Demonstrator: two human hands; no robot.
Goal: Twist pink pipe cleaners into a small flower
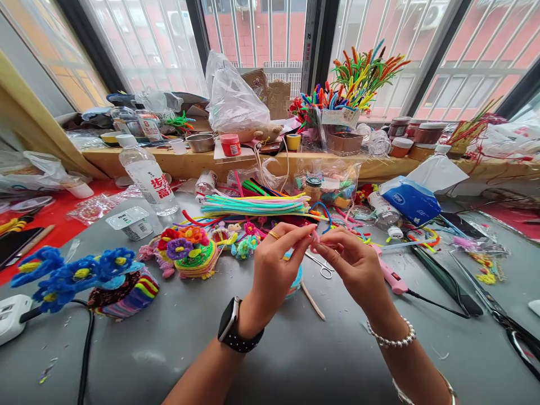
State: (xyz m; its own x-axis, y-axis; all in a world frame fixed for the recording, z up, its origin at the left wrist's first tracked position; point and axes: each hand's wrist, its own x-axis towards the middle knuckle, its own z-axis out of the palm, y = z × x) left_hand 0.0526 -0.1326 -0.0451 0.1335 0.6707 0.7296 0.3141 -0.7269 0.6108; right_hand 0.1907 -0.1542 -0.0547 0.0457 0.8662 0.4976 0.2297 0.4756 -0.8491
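My left hand (276,264) and my right hand (354,264) meet fingertip to fingertip above the middle of the grey table. Between them they pinch a small piece of pink pipe cleaner (314,238), mostly covered by the fingers. Behind my left hand a light blue round piece (297,281) shows in part, with a thin wooden stick (313,301) lying by it. Small scissors (324,268) rest between the hands on the table. A pink glue gun (392,275) lies just beyond my right hand.
A bundle of pastel pipe cleaners (255,206) lies behind the hands. To the left stand a pipe-cleaner flower cake (192,253), a striped pot with blue flowers (124,292) and a water bottle (149,174). Large black-handled scissors (502,318) and a blue tissue pack (410,198) are at right.
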